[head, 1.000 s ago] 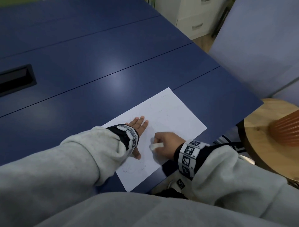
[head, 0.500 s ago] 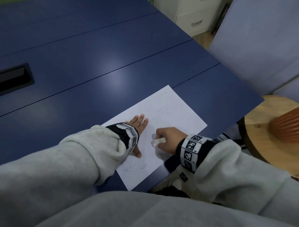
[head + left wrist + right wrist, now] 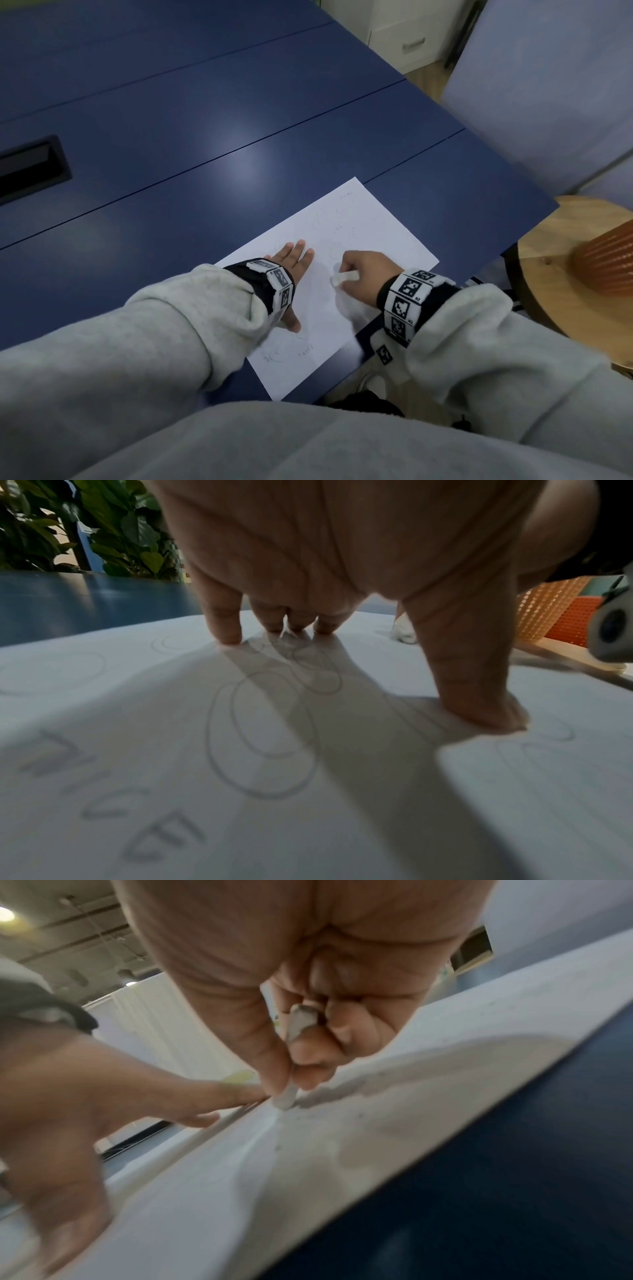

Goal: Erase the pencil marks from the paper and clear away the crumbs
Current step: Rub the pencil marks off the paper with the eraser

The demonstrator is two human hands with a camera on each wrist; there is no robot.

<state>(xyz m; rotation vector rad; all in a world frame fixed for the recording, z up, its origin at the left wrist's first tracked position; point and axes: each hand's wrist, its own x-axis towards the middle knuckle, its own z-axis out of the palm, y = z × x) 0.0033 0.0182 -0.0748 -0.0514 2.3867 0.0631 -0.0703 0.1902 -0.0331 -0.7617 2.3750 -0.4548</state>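
A white sheet of paper (image 3: 370, 236) with faint pencil ovals and letters lies at the near right corner of the blue table (image 3: 205, 137). My left hand (image 3: 291, 263) lies flat on the sheet, fingers straight, pressing it down; in the left wrist view the fingertips (image 3: 229, 634) and thumb touch the paper (image 3: 137, 723) among pencil ovals (image 3: 263, 734). My right hand (image 3: 363, 274) pinches a white eraser (image 3: 344, 277) just right of the left hand. In the right wrist view the eraser (image 3: 286, 1099) touches the paper (image 3: 377, 1123) with its tip.
A black recessed slot (image 3: 30, 168) sits in the table at far left. A round wooden stool (image 3: 565, 260) with an orange ribbed object (image 3: 606, 263) stands right of the table corner. Small dark crumbs dot the paper (image 3: 445, 1020) in the right wrist view.
My right hand with the eraser has shifted slightly up the sheet, away from me. The left hand has stayed flat on the paper.
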